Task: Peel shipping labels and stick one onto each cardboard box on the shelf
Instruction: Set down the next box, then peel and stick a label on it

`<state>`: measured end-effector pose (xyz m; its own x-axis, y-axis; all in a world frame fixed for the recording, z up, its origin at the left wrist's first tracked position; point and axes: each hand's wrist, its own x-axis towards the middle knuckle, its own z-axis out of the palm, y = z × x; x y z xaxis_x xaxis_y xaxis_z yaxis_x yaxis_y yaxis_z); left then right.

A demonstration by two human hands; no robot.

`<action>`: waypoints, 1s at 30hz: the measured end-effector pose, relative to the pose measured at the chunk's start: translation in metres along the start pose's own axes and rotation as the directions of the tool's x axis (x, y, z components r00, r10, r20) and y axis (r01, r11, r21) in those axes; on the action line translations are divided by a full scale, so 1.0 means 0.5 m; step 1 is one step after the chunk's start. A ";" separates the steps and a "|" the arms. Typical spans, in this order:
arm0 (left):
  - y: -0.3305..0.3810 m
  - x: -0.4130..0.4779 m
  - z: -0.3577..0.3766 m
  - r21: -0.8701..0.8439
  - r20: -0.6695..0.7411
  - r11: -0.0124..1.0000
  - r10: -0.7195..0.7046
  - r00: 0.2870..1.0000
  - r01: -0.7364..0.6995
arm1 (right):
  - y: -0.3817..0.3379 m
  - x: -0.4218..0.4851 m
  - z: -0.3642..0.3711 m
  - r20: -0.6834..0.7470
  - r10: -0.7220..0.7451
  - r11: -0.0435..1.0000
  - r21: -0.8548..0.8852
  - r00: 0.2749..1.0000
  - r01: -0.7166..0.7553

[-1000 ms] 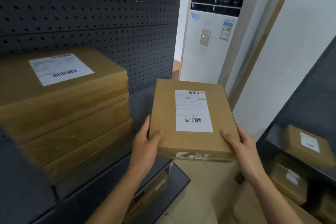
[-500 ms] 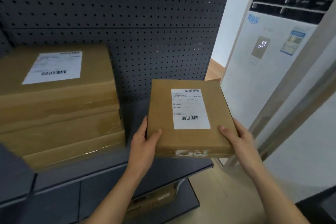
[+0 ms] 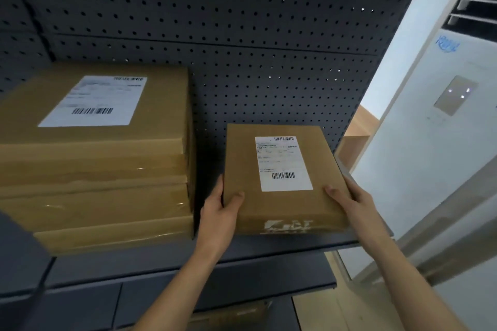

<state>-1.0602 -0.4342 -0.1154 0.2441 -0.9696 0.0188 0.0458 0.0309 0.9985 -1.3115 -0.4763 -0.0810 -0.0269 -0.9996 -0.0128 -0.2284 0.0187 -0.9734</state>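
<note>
Held box (image 3: 282, 196) has come forward over the shelf (image 3: 188, 258), now just right of the stack (image 3: 94, 183).
Stack sits at shelf left, its top box already labelled. Left hand (image 3: 219, 212) clamps the held box's near-left corner, thumb on top, fingers down the side in the narrow gap to the stack. The box has its label (image 3: 282, 164) on top and its long axis runs away towards the pegboard (image 3: 242, 35). Right hand (image 3: 352, 203) clamps the near-right corner the same way. Can't tell if the base touches the shelf yet. Likely next: push straight back. The left hand has the tight side.
</note>
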 end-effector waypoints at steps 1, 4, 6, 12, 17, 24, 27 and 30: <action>-0.002 0.003 0.003 0.008 -0.011 1.000 -0.007 1.000 0.007 | 0.004 0.011 -0.001 0.010 0.004 1.000 -0.001 1.000 -0.004; -0.003 0.011 0.014 0.041 -0.049 0.999 -0.008 0.999 0.010 | 0.015 0.040 -0.004 0.049 0.013 1.000 0.002 0.999 -0.013; -0.004 0.018 0.023 0.055 -0.078 0.998 -0.011 0.997 0.015 | 0.027 0.061 -0.008 0.071 0.019 0.999 0.026 0.997 -0.021; -0.005 0.026 0.046 0.079 -0.159 0.993 -0.071 0.985 0.084 | 0.058 0.111 -0.012 0.142 0.047 0.998 0.026 0.989 -0.052; -0.022 0.031 0.060 0.107 -0.242 0.984 -0.112 0.964 0.141 | 0.088 0.129 -0.022 0.196 0.045 0.997 0.054 0.980 -0.057; -0.026 0.027 0.071 0.132 -0.285 0.979 -0.110 0.952 0.152 | 0.112 0.142 -0.023 0.208 0.054 0.997 0.047 0.977 -0.065; -0.027 0.028 0.070 0.139 -0.276 0.975 -0.128 0.952 0.172 | 0.117 0.147 -0.018 0.193 0.077 0.996 0.038 0.978 -0.086; -0.033 0.033 0.064 0.158 -0.268 0.969 -0.145 0.952 0.192 | 0.117 0.148 -0.017 0.209 0.092 0.994 0.033 0.974 -0.101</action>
<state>-1.0881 -0.4584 -0.1301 0.4858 -0.8626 -0.1408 -0.0615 -0.1944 0.9790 -1.3354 -0.5490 -0.1369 0.1564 -0.9763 -0.1499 -0.1918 0.1188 -0.9742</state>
